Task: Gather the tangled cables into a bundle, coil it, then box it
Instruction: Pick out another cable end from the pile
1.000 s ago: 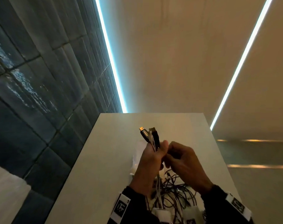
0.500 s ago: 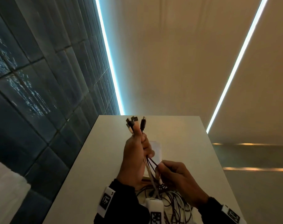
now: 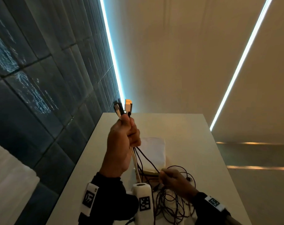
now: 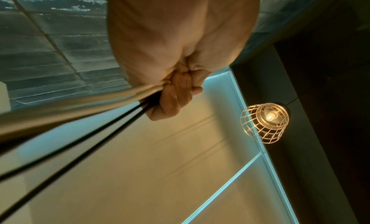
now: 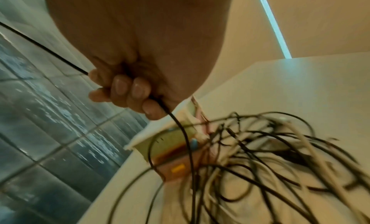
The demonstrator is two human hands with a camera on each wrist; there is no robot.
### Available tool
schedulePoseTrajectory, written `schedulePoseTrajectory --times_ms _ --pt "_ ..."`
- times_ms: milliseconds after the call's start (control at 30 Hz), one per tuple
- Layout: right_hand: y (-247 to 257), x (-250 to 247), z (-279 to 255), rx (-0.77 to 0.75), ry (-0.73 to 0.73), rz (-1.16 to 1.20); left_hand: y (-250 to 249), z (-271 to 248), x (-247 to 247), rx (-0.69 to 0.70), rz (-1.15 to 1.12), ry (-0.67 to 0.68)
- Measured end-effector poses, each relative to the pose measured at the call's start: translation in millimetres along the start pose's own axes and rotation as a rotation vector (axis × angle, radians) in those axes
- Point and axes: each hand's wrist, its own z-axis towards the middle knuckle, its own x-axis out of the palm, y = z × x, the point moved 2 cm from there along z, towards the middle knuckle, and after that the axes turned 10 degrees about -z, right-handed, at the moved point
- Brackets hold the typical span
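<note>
Holding a bunch of cable ends up high, the left hand point(image 3: 121, 143) has its fingers and thumb curled tight around them. Plugs point(image 3: 123, 107) stick out just above the fist, one with a gold USB tip and some black ones beside it. Below the fist, a thick white cable point(image 3: 135, 164) and thin black cables point(image 3: 147, 158) hang down toward the table point(image 3: 186, 127). From the left wrist camera, the fingers point(image 4: 174, 97) are wrapped around the white cable and two black ones, which run away from the hand.

The right hand point(image 3: 175, 181) is lower and to the right of the left fist. Its fingers point(image 5: 130, 88) are curled around one thin black cable point(image 5: 180, 129). That cable goes in at the top of the hand and comes out under the little finger.

Under the right hand lies the tangled pile of cables point(image 3: 170, 203), black and white loops all mixed up on the table. Just past the pile, between it and the far end of the table, sits a small box point(image 5: 174, 151) with its white flap point(image 3: 154, 150) open. Some loops lie against the box. It has yellow, red and orange colours on its side.

A lamp in a wire cage point(image 4: 266, 121) glows above the left hand.
</note>
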Motion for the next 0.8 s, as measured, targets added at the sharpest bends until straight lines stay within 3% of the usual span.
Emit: schedulePoseTrajectory --times_ms 167,267,333,433,533,667,800 --pt "-25.4 -13.2 10.1 0.072 -0.165 -0.237 3.9 -2.8 -11.3 -0.018 0.027 -0.088" --pt "10.5 -33.7 21.1 0.108 -0.356 -0.193 27.4 -5.4 -22.3 -0.130 0.093 -0.179" --pt "51.1 -42.5 24.0 0.039 -0.391 -0.063 41.4 -5.5 -28.7 -0.202 0.134 -0.231" --pt "107.1 -39.5 21.3 -0.124 -0.304 0.027 50.7 -7.1 -26.9 -0.254 0.160 -0.257" --pt "129.1 -29.5 13.6 -0.243 -0.159 0.062 47.5 -8.5 -16.9 -0.287 -0.007 -0.162" --pt "108.6 -21.9 6.8 -0.184 -0.005 0.156 35.3 -11.7 -6.1 -0.289 -0.300 0.029" --pt "70.1 -14.4 4.1 -0.035 0.048 0.165 33.8 -4.9 -10.2 -0.189 -0.283 0.028"
